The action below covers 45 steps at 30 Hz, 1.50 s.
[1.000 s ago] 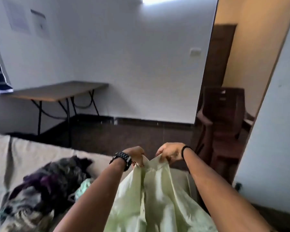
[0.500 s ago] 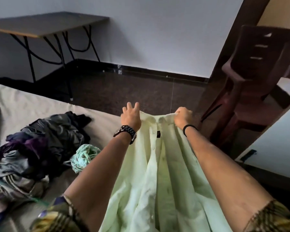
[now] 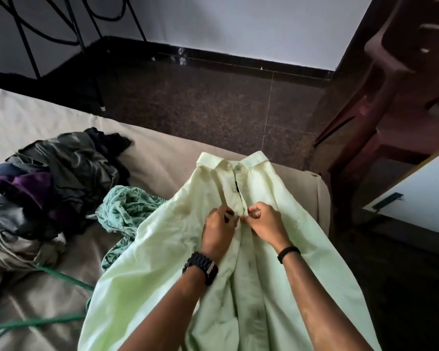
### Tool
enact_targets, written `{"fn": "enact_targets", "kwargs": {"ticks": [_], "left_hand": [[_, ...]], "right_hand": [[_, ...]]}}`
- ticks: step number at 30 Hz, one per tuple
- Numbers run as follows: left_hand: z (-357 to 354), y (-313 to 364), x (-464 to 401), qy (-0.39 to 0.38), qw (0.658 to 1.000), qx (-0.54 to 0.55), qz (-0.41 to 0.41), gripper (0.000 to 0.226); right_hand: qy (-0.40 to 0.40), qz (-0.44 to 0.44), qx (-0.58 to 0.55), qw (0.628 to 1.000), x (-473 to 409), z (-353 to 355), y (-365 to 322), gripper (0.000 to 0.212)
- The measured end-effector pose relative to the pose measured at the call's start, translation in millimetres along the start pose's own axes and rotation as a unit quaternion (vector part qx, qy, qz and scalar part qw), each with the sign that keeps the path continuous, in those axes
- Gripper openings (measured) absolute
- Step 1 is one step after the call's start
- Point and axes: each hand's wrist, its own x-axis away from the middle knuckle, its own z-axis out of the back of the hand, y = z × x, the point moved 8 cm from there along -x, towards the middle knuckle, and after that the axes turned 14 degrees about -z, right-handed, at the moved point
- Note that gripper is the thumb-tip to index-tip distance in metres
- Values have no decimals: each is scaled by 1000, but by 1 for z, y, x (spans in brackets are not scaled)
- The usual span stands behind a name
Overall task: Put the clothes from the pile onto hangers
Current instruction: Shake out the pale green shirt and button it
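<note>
A pale green collared shirt (image 3: pixel 284 198) lies spread on the bed, collar pointing away from me. My left hand (image 3: pixel 218 230) and my right hand (image 3: pixel 266 222) meet at the shirt's button placket, a little below the collar, each pinching an edge of the fabric. A pile of dark, purple and grey clothes (image 3: pixel 48 178) sits on the bed to the left. A teal patterned garment (image 3: pixel 127 206) lies between the pile and the shirt. Green hangers (image 3: pixel 36 323) lie on the sheet at the lower left, partly under the shirt.
The beige bed sheet (image 3: pixel 157 153) ends near the shirt's collar at a dark speckled floor (image 3: pixel 213 102). A dark red plastic chair (image 3: pixel 395 84) stands at the right. Black table legs (image 3: pixel 86 34) stand at the far left, and a white board edge (image 3: pixel 421 188) is at the right.
The shirt went from held up by the collar to lying flat on the bed. Both hands moved down from the collar to the button placket, and my view tilted downward.
</note>
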Motion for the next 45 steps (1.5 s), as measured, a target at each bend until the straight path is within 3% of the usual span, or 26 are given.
{"fn": "enact_targets", "kwargs": {"ticks": [5,8,11,15,22,26,31,40,45], "left_hand": [[-1,5,17,20,999,31,-7,18],[2,20,16,5,997,-40,-68,33],[1,31,17,-23,993,-63,-99,22],[-7,11,20,-65,994,-69,-50,20],[-14,7,13,-67,994,-78,-22,19],[-19,-6,9,-38,997,23,68,18],[-31,-21,6,-23,973,164,162,14],[-36,-23,5,-48,950,227,207,10],[-32,-19,6,-95,954,205,195,28]], "right_hand": [[9,13,12,1000,8,-3,10,5],[30,15,-23,999,11,2,13,3],[44,16,-56,997,16,7,16,5],[33,7,-56,998,16,2,24,6],[64,4,-87,994,22,-1,24,10],[75,3,-70,995,24,-5,20,12],[88,5,-65,994,23,-7,20,12],[76,-12,-75,994,18,-10,27,14],[89,-7,-109,990,26,-7,25,13]]}}
